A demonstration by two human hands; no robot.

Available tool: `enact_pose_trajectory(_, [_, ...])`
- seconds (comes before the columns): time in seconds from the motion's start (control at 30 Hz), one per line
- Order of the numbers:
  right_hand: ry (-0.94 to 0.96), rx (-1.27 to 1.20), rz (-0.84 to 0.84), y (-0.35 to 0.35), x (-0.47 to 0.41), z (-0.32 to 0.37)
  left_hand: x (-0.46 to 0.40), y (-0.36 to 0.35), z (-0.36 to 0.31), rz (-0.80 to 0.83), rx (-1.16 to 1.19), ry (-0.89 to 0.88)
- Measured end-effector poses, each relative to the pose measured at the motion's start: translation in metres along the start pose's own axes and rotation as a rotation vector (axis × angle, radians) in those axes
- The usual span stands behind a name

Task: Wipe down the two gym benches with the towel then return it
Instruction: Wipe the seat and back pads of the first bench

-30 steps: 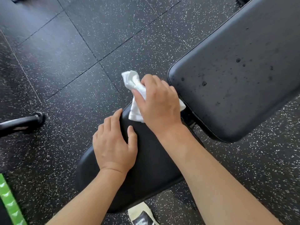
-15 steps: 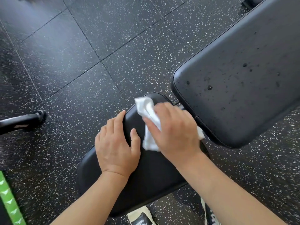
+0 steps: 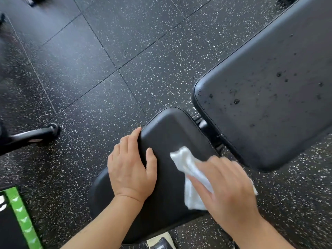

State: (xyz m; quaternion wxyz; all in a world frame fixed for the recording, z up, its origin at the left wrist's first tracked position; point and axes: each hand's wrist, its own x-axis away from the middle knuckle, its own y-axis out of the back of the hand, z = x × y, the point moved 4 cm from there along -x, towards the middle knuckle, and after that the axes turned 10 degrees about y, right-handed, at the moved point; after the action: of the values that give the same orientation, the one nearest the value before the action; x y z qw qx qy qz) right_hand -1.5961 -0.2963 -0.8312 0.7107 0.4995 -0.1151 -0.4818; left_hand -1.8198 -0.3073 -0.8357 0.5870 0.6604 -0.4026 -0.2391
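Observation:
A black padded bench seat (image 3: 172, 133) lies in the lower middle of the view. My left hand (image 3: 131, 166) rests flat on its left edge, fingers straight over the rim. My right hand (image 3: 228, 189) presses a crumpled white towel (image 3: 188, 168) onto the right side of the seat, with the fingers laid over the cloth. The bench's long black back pad (image 3: 269, 87) rises to the upper right, past a gap with dark metal hardware (image 3: 203, 123). Dark droplets and specks dot that pad.
Black rubber floor tiles with white flecks (image 3: 125, 42) surround the bench. A black metal bar with a rounded end (image 3: 36, 134) lies on the floor at the left. A green-and-black item (image 3: 19, 218) sits at the lower left, and a shoe tip (image 3: 159, 241) shows under the seat.
My right hand has dragged the towel from the seat's far end back toward me along its right side. My left hand has stayed on the left edge.

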Motion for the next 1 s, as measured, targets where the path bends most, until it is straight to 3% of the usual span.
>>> enact_pose_trajectory(0.13, [0.0, 0.007, 0.009, 0.003, 0.011, -0.002, -0.001, 0.0, 0.001, 0.006, 0.004, 0.007])
enact_pose_trajectory(0.33, [-0.074, -0.078, 0.074, -0.037, -0.115, 0.007, -0.002, 0.001, 0.0, 0.033, -0.004, 0.033])
enact_pose_trajectory(0.47, [-0.01, 0.011, 0.251, -0.064, -0.18, 0.013, -0.001, 0.004, -0.002, 0.022, 0.004, 0.033])
enact_pose_trajectory(0.57, [0.037, 0.035, 0.318, -0.065, -0.18, 0.01, 0.0, 0.004, -0.002, 0.043, 0.009, 0.039])
enact_pose_trajectory(0.8, [0.17, -0.008, 0.172, -0.03, -0.123, -0.005, -0.002, 0.003, 0.001, 0.079, 0.012, 0.024])
enact_pose_trajectory(1.0, [0.05, 0.044, 0.224, -0.051, -0.165, -0.003, -0.002, 0.007, 0.005, 0.126, 0.053, 0.011])
